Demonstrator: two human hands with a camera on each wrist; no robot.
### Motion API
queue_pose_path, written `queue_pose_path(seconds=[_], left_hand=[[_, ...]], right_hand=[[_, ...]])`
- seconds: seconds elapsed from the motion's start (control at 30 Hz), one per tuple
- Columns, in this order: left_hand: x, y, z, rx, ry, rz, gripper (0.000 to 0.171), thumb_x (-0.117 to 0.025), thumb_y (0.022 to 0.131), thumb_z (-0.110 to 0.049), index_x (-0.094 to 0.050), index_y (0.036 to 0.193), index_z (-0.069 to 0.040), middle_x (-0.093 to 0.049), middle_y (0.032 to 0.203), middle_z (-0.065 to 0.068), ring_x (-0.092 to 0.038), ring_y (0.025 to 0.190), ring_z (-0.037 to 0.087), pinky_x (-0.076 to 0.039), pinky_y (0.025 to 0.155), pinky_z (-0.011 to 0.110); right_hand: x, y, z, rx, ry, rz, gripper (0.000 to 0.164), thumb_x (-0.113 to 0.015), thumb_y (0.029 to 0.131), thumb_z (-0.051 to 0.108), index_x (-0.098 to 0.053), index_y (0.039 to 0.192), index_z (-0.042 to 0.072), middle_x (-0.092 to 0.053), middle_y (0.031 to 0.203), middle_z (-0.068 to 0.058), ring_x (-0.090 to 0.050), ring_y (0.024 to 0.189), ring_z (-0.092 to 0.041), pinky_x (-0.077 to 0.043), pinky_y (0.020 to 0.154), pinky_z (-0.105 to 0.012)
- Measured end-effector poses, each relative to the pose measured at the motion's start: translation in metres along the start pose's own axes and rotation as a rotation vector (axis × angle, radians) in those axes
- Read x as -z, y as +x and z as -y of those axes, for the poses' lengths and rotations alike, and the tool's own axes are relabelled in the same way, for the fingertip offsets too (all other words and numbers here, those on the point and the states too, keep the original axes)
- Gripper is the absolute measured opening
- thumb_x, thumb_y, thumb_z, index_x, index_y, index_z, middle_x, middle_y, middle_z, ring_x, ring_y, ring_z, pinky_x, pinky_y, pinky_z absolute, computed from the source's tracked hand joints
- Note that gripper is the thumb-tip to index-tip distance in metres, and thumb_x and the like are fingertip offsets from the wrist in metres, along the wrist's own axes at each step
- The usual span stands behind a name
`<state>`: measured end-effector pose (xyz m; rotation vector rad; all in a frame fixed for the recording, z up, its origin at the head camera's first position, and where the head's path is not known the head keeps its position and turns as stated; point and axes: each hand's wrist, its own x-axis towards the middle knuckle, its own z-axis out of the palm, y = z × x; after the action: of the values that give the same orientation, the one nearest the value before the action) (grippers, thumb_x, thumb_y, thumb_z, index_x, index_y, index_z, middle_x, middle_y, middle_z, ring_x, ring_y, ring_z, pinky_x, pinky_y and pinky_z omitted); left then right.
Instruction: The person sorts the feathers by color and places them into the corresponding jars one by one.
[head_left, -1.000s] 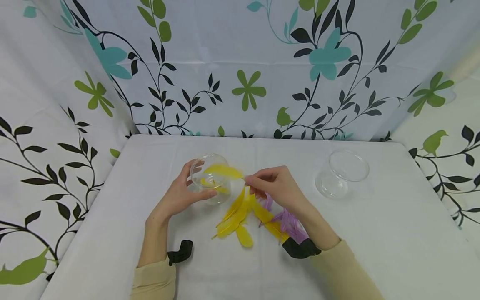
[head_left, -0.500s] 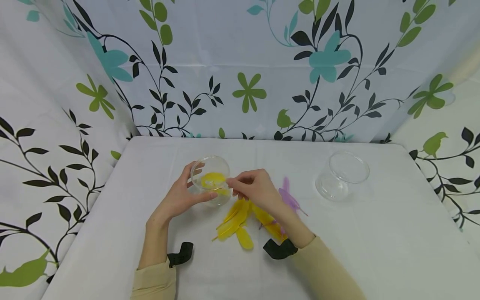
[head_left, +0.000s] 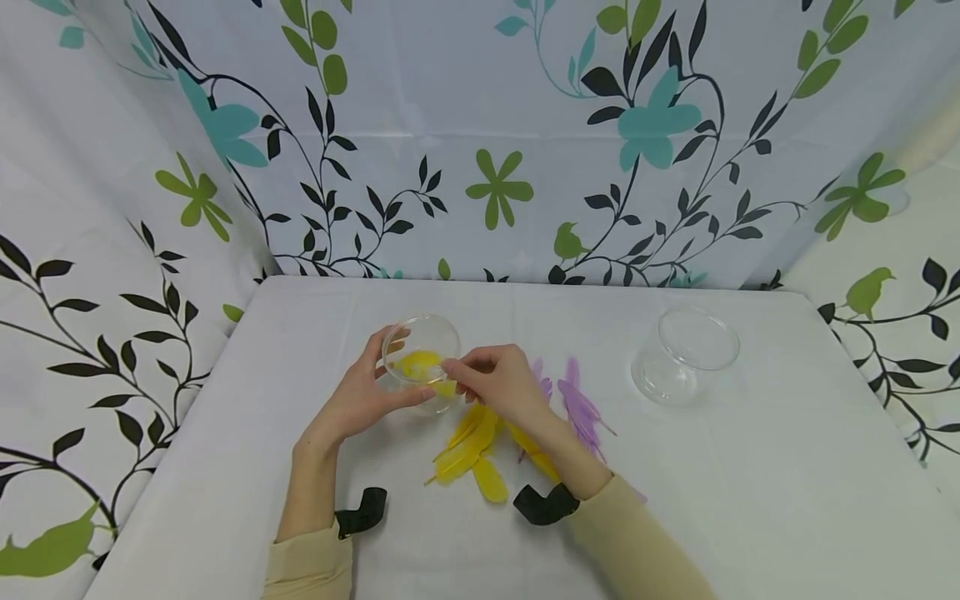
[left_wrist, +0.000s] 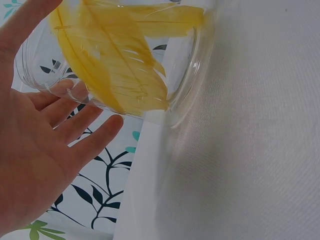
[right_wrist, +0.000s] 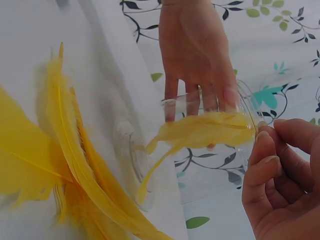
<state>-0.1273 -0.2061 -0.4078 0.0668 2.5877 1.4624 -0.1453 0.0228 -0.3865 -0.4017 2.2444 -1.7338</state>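
In the head view, a clear glass cup point(head_left: 451, 342) stands on the white cloth, and my left hand point(head_left: 352, 390) holds it between thumb and fingers. Several yellow feathers point(left_wrist: 125, 60) lie inside, seen through the wall in the left wrist view. At the cup's mouth, my right hand point(head_left: 501, 385) pinches a yellow feather point(right_wrist: 225, 125) by its quill end; its vane is inside the cup. Below the right hand, more yellow feathers point(head_left: 468, 450) lie loose on the cloth. Purple feathers point(head_left: 581, 408) are to their right, partly hidden by the right arm.
A second clear glass cup point(head_left: 651, 377) stands on the right side of the table. White cloth covers the table point(head_left: 750, 483). A patterned curtain point(head_left: 420, 100) hangs along the back and sides.
The right hand has moved left and slightly down to the cup's mouth, bringing the yellow feather inside. More of the purple feathers now shows. The left hand keeps its hold on the cup.
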Motion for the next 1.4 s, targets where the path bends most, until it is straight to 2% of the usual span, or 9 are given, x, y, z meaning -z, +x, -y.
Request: queue_pose_path(seconds=[0.1,0.2,0.33,0.43,0.53,0.67,0.9,1.27,1.4], left_hand=[[-0.001,-0.001,0.0,-0.002,0.004,0.001,0.103,-0.084,0.075,-0.051,-0.023,0.155,-0.028,-0.036,0.158,0.008,-0.035,0.143,0.036,-0.035,0.113,0.062],[-0.003,-0.001,0.0,-0.004,-0.001,0.001,0.104,-0.085,0.075,-0.05,-0.024,0.155,-0.026,-0.037,0.157,0.008,-0.035,0.143,0.034,-0.033,0.114,0.061],[-0.003,-0.001,0.002,-0.014,0.002,0.0,0.104,-0.085,0.075,-0.05,-0.024,0.155,-0.026,-0.036,0.158,0.008,-0.035,0.144,0.033,-0.032,0.116,0.059],[-0.003,0.0,0.003,-0.023,0.004,-0.002,0.103,-0.084,0.076,-0.05,-0.024,0.155,-0.026,-0.035,0.158,0.009,-0.034,0.144,0.033,-0.032,0.116,0.06],[-0.003,0.0,0.004,-0.033,-0.003,0.0,0.102,-0.084,0.077,-0.049,-0.024,0.155,-0.025,-0.036,0.158,0.008,-0.034,0.145,0.032,-0.031,0.116,0.06],[-0.003,0.0,0.004,-0.032,-0.008,0.003,0.102,-0.084,0.076,-0.049,-0.024,0.155,-0.027,-0.036,0.158,0.008,-0.034,0.144,0.033,-0.032,0.116,0.061],[-0.004,0.002,0.002,-0.022,0.023,-0.006,0.102,-0.084,0.075,-0.051,-0.023,0.155,-0.029,-0.035,0.159,0.007,-0.034,0.144,0.033,-0.034,0.114,0.061],[-0.001,0.003,0.001,-0.034,0.022,-0.009,0.101,-0.084,0.076,-0.05,-0.024,0.154,-0.027,-0.035,0.159,0.009,-0.033,0.145,0.032,-0.031,0.117,0.059],[-0.001,0.003,0.002,-0.033,0.023,-0.007,0.101,-0.084,0.076,-0.05,-0.024,0.154,-0.027,-0.035,0.159,0.009,-0.033,0.145,0.032,-0.031,0.117,0.058]], right_hand=[[-0.002,0.0,-0.002,-0.014,0.0,-0.005,0.034,-0.071,0.093,0.04,-0.076,0.093,0.006,-0.068,0.075,-0.008,-0.06,0.075,-0.042,-0.051,0.061,-0.024],[-0.004,-0.001,-0.005,-0.017,-0.015,-0.01,0.036,-0.07,0.093,0.041,-0.076,0.094,0.006,-0.068,0.079,-0.016,-0.06,0.079,-0.047,-0.05,0.06,-0.023],[-0.003,-0.002,-0.008,0.0,-0.025,-0.027,0.035,-0.071,0.093,0.041,-0.076,0.093,0.006,-0.068,0.077,-0.016,-0.059,0.071,-0.038,-0.051,0.059,-0.023],[-0.001,-0.004,-0.008,0.018,-0.019,-0.037,0.033,-0.071,0.093,0.039,-0.076,0.092,0.007,-0.066,0.073,-0.008,-0.057,0.066,-0.029,-0.052,0.059,-0.023],[0.002,-0.007,-0.009,0.017,-0.007,-0.042,0.034,-0.071,0.093,0.04,-0.076,0.093,0.006,-0.067,0.074,-0.006,-0.057,0.066,-0.029,-0.053,0.059,-0.023],[0.006,-0.012,-0.012,0.01,-0.002,-0.042,0.037,-0.071,0.092,0.041,-0.075,0.095,0.005,-0.068,0.077,-0.01,-0.057,0.068,-0.031,-0.052,0.059,-0.022],[0.018,-0.019,-0.018,0.04,-0.03,-0.083,0.027,-0.07,0.093,0.041,-0.076,0.088,0.015,-0.067,0.075,-0.004,-0.058,0.066,-0.021,-0.052,0.06,-0.023],[0.037,-0.031,-0.023,-0.012,-0.034,-0.116,0.035,-0.071,0.091,0.044,-0.075,0.091,0.009,-0.068,0.079,-0.012,-0.058,0.068,-0.023,-0.051,0.057,-0.022],[0.043,-0.037,-0.023,-0.013,-0.044,-0.116,0.036,-0.071,0.092,0.042,-0.075,0.091,0.007,-0.066,0.076,-0.01,-0.056,0.066,-0.036,-0.048,0.052,-0.023]])
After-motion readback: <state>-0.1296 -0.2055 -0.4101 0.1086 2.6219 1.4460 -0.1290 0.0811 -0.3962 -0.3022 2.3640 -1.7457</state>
